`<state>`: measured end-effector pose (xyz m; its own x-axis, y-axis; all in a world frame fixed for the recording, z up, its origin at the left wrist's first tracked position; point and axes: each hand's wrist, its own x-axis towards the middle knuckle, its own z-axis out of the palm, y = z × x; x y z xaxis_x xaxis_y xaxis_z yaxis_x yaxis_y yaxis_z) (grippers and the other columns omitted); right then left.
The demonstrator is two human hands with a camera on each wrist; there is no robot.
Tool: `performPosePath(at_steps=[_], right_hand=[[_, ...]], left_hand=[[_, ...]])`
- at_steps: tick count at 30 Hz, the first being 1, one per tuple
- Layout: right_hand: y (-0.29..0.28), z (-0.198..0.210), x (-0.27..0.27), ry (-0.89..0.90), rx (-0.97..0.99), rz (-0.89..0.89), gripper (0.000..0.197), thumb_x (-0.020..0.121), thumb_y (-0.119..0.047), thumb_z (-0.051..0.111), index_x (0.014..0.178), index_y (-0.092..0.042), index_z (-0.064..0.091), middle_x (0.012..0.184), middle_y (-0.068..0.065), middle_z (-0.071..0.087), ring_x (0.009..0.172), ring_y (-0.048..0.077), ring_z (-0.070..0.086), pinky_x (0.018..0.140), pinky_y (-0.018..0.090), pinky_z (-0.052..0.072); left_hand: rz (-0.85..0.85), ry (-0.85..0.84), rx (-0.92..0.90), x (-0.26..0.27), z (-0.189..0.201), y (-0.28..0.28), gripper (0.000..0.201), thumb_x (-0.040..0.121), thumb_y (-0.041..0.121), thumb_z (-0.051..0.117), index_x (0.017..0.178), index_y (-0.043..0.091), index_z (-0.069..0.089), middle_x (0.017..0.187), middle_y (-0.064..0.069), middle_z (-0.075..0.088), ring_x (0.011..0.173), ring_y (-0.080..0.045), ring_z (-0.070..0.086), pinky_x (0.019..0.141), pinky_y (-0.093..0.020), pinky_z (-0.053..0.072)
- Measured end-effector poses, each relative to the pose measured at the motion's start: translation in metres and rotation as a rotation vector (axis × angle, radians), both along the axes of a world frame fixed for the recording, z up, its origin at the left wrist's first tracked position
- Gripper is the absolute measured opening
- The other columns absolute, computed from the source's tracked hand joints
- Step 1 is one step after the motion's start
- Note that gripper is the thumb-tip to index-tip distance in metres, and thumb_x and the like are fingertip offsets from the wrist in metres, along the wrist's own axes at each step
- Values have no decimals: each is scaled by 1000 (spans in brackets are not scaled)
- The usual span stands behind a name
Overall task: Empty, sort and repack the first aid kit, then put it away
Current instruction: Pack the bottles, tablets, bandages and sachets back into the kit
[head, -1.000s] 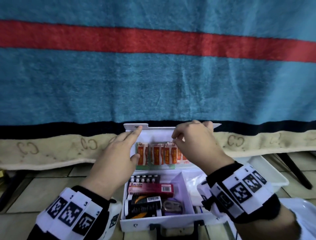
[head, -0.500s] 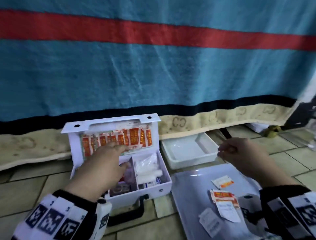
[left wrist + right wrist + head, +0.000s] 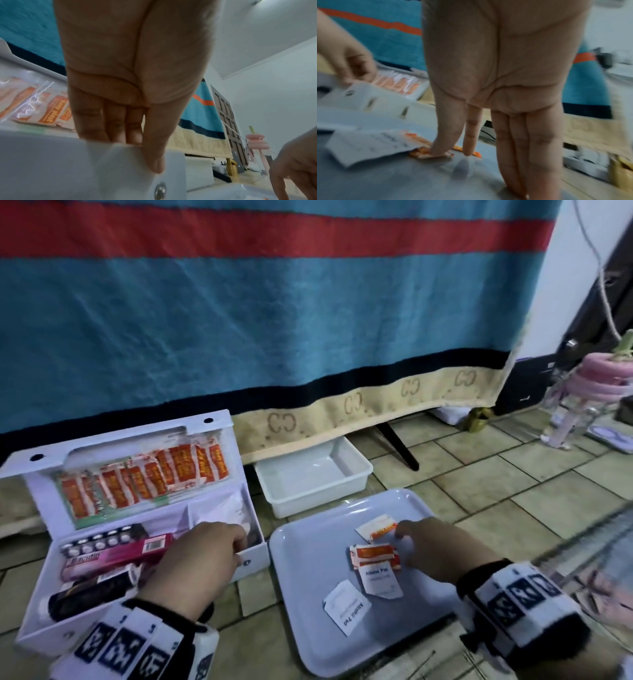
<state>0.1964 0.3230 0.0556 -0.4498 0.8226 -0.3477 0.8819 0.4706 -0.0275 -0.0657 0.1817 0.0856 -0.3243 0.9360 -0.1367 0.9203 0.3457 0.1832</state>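
Note:
The white first aid kit [image 3: 44,631] lies open on the tiled floor at the left. Orange plaster packets [image 3: 144,477] are tucked in its upright lid. A pink box [image 3: 120,556], a blister strip [image 3: 96,542] and a black roll [image 3: 89,594] lie inside. My left hand [image 3: 236,546] grips the kit's right end wall [image 3: 171,169], thumb outside and fingers inside. My right hand [image 3: 400,537] is over the grey tray [image 3: 308,628]. Its straight thumb and forefinger [image 3: 468,148] touch orange packets [image 3: 423,153] lying there. Two alcohol pads [image 3: 382,578] lie beside them.
An empty white tub [image 3: 356,477] stands behind the tray, partly under the hanging striped blanket [image 3: 274,320]. A black leg [image 3: 397,446] slants down to the floor right of the tub. A pink-lidded clear bottle [image 3: 596,378] stands at the far right.
My right hand left the kit's lid and came right and down onto the tray. My left hand dropped from the lid to the kit's right end. The view swung right.

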Motion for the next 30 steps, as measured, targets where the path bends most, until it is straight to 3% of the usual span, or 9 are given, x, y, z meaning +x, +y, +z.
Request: performPosePath(at_steps=[3,6,14,19,21,23,26,30], right_hand=[[-2,-5,-14,-87,49,104,39,90,-28,53,125,-16,42,118,7,61,108,26,59,74,30,41],[-4,-6,-16,-80,73,139,33,91,-22,50,123,-19,42,116,7,61,106,26,59,70,28,36],[-6,-3,-16,-129,104,188,28,97,-23,40,124,-16,46,120,10,57,109,26,57,72,28,35],[-4,0,-13,-78,89,114,27,97,-17,34,121,-13,46,119,9,58,108,26,57,71,28,34],[-1,8,-8,-18,50,48,21,96,-16,36,113,-14,48,114,7,59,103,26,57,70,27,33],[3,16,-4,73,8,-25,8,93,-17,43,94,-20,50,98,4,56,85,22,54,67,26,36],[9,26,-1,291,-27,-159,17,85,-22,61,70,-25,53,76,-5,56,60,10,51,55,22,40],[5,45,-14,673,-80,-230,14,71,-15,72,59,-14,65,61,2,68,54,15,60,53,25,43]], left_hand=[[52,34,24,1,-4,3,23,85,16,59,67,29,54,82,7,66,74,-10,57,62,-25,42],[79,17,40,2,-4,6,33,84,13,58,59,30,47,83,6,67,83,-13,60,62,-25,39],[116,64,74,8,-5,2,12,86,20,60,76,27,62,84,7,67,84,-15,60,62,-25,40],[125,52,95,9,-5,1,22,86,14,55,72,30,55,81,9,67,81,-13,58,55,-24,33],[129,57,93,9,-6,1,23,86,11,53,73,30,55,78,11,66,76,-10,54,50,-22,30],[125,73,95,8,-6,0,23,86,11,54,73,30,54,75,11,62,73,-9,51,49,-21,27],[124,75,102,8,-5,0,23,87,11,53,76,31,54,77,10,63,74,-9,50,49,-22,28],[120,58,92,9,-6,0,22,87,11,53,80,31,58,84,8,67,76,-11,53,55,-24,34]])
